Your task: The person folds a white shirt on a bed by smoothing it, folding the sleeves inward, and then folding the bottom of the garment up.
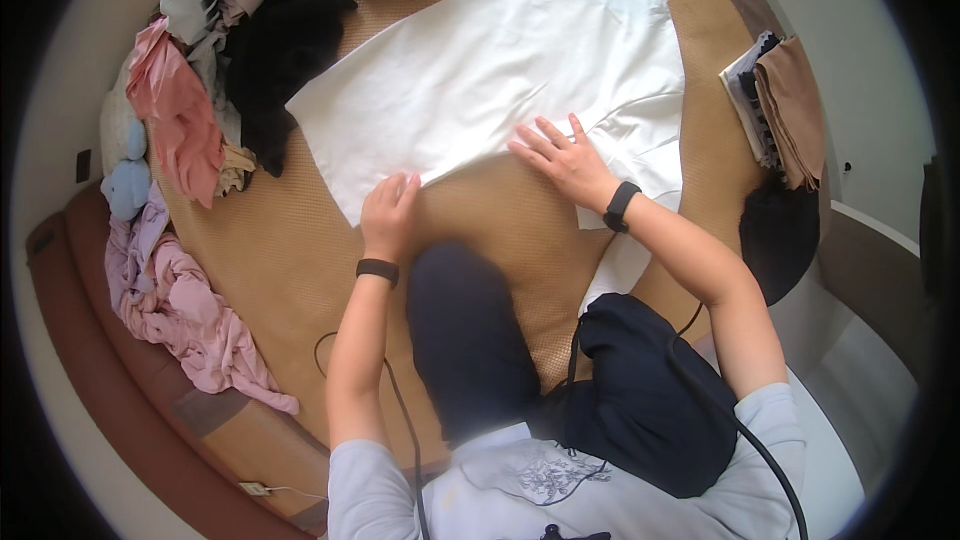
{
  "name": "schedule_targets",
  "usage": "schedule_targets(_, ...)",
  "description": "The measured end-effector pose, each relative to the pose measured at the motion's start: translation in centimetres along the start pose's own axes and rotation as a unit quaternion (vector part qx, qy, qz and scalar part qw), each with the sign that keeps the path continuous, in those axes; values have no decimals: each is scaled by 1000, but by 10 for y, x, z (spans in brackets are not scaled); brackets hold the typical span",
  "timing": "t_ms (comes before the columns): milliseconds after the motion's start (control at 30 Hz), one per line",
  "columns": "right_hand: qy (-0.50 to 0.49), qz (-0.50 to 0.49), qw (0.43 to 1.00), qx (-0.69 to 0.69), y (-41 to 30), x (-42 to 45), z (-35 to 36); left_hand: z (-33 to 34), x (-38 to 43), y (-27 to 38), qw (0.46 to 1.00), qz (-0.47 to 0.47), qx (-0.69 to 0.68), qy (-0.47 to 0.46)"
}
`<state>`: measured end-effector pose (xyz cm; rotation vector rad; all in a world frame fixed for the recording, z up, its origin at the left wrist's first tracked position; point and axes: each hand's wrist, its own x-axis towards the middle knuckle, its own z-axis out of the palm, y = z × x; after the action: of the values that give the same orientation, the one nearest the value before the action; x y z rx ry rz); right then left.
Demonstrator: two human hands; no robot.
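Observation:
A white cloth garment [487, 67] lies spread out flat on a tan woven mat [277, 262] before my knees. At its near left edge, my left hand [388, 214] rests with the fingers curled over the hem; whether they pinch the fabric is hard to make out. My right hand [559, 157] lies palm down with fingers spread on the garment's near edge, right of the middle. Creases run through the fabric beside that hand. A narrow white part [619, 262] of cloth reaches down towards my right knee.
Rumpled clothes, among them a black garment [289, 67] and a coral-pink one [176, 112], are heaped at upper left. Pink clothing [195, 322] and a blue plush toy [127, 187] lie along the left edge. Folded clothes [787, 112] and a black item [780, 240] sit at right. Cables [750, 435] cross my lap.

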<state>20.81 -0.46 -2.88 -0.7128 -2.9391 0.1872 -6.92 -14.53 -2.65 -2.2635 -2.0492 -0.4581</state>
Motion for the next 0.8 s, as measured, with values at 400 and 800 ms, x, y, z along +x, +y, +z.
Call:
schedule_targets(400, -46, -8, 999, -15, 1, 1, -3, -11, 9, 6, 998, -6, -35, -52)
schedule_targets(800, -64, 73, 993, 67, -21, -42, -4, 0, 60, 53, 952, 86, -107, -275)
